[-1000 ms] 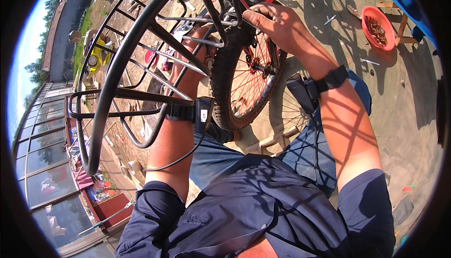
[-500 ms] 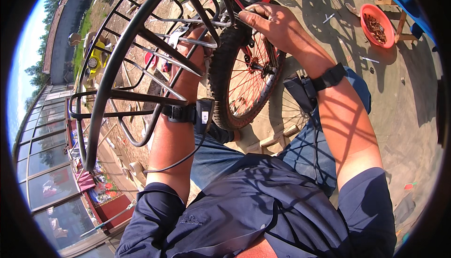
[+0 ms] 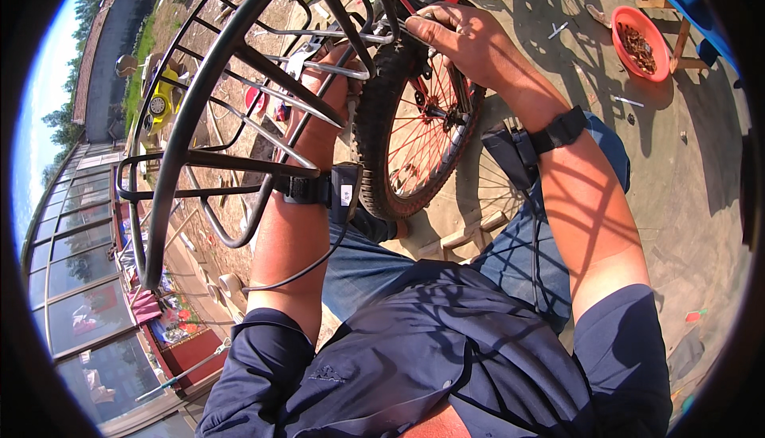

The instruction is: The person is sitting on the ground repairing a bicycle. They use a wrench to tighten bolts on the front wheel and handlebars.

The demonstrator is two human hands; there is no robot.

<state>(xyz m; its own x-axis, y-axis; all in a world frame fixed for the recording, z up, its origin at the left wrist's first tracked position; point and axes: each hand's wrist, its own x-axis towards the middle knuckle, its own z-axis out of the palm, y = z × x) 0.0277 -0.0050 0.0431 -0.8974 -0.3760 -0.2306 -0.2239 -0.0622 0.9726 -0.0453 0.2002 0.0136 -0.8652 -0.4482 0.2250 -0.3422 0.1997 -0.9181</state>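
Note:
A black tubular bicycle rack (image 3: pixel 174 131) with silvery rods slants across the upper left. Behind its bars my left hand (image 3: pixel 325 91) is raised beside the tyre; the bars hide most of its fingers. Close to that hand is a silvery metal piece (image 3: pixel 299 62), too covered to name. On the other side of the tyre (image 3: pixel 371 131), my right hand (image 3: pixel 472 43) has its fingers curled and pinched at the end of the rack's rods, by the red bicycle's frame. What lies between those fingertips is hidden. The wheel's red spokes (image 3: pixel 414 139) show below.
A pink basin (image 3: pixel 640 43) of small rusty-looking parts sits at the right by a wooden stool leg (image 3: pixel 680 43). Pale sticks (image 3: pixel 628 102) lie on the ground. A yellow toy-like vehicle (image 3: pixel 165 102) and a glazed building (image 3: pixel 84 251) are at the left.
My left hand and wrist have shifted slightly behind the rack, and the silvery piece beside them has moved a little. My right hand stays nearly where it was.

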